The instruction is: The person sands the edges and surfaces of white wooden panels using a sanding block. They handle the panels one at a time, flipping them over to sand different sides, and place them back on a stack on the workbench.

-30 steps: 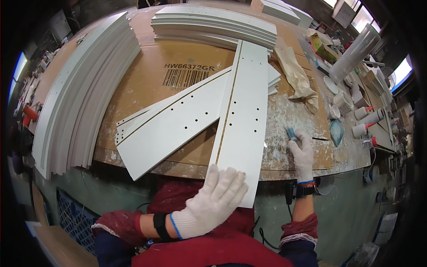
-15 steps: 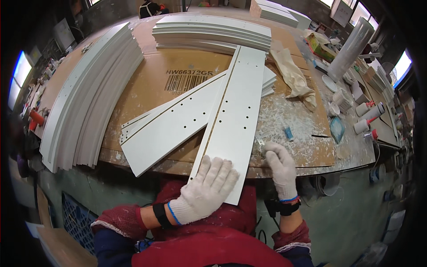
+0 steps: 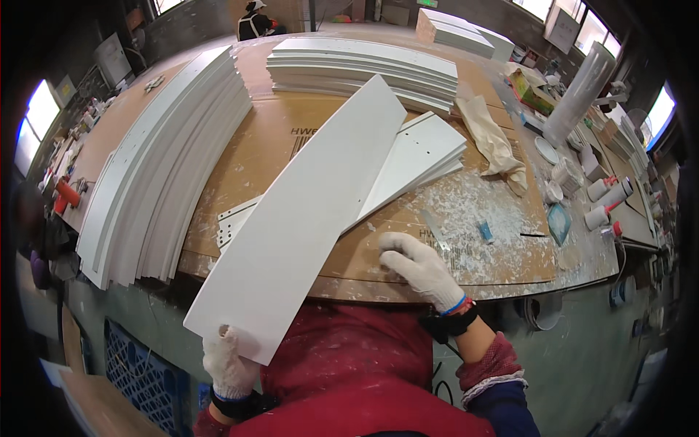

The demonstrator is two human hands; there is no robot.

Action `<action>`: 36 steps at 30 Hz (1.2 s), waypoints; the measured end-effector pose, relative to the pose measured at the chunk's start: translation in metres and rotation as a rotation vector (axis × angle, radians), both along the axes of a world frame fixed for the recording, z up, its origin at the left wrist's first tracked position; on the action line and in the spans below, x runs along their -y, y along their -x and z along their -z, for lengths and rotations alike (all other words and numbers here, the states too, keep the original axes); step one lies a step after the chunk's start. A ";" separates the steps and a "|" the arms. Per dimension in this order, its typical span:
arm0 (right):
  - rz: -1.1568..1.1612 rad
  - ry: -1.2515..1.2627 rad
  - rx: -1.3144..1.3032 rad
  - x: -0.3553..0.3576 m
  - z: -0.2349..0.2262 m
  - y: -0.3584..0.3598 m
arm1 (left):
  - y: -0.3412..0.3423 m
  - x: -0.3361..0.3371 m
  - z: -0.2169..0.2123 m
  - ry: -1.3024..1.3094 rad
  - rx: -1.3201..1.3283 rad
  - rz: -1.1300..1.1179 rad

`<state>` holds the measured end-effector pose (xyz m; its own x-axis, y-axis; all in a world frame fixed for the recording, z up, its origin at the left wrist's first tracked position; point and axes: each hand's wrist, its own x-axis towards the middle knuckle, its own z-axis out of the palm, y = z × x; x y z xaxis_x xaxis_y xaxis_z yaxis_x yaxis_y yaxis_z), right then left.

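The left hand (image 3: 231, 368) has its grip clamped on the near end of a white board (image 3: 298, 211), thumb on top. The board slants over other boards (image 3: 422, 156), its near end jutting past the edge of the surface (image 3: 586, 268). The right hand (image 3: 421, 269) is above the cardboard (image 3: 353, 266), fingers bent; whether its grip is together cannot be told. A tall stack (image 3: 171, 160) stands at left.
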<state>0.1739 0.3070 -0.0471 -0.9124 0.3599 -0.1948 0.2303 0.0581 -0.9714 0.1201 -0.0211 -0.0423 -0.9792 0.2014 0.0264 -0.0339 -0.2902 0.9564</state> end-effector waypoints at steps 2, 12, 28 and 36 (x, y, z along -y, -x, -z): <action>0.020 -0.063 0.036 -0.019 0.003 -0.005 | -0.001 0.007 0.011 -0.031 0.066 -0.064; 0.357 -1.026 0.075 -0.092 0.005 -0.028 | 0.009 0.036 0.045 -0.368 0.614 -0.008; 0.114 -1.200 0.299 -0.070 0.029 0.013 | 0.016 0.043 0.073 -0.140 0.811 -0.207; -0.004 -1.010 0.445 -0.075 0.028 0.016 | 0.023 0.031 0.045 -0.114 0.680 -0.148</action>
